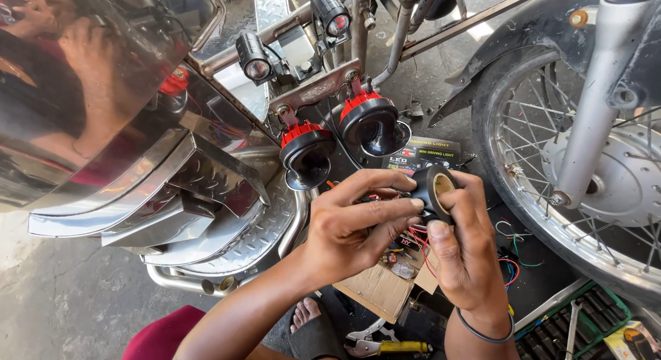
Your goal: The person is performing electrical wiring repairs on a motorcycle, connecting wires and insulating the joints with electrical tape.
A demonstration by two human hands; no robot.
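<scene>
My left hand (348, 225) and my right hand (463, 246) meet in front of me over a roll of black electrical tape (435, 189). The right hand grips the roll with thumb and fingers. The left hand's fingers pinch at the roll's edge and at a bundle of thin red wires (420, 239) running down between the hands. Just above the hands hang two red-and-black horns (308, 150), (370, 122) bolted to a metal bracket on the vehicle's frame.
A polished steel sidecar body (124, 126) fills the left. Two small spot lamps (256, 58), (330, 14) sit on the frame. A spoked motorcycle wheel (585, 167) stands right. A black product box (430, 152), cardboard (379, 291), loose coloured wires (513, 263), yellow-handled pliers (385, 347) and a green tool tray (578, 325) lie below.
</scene>
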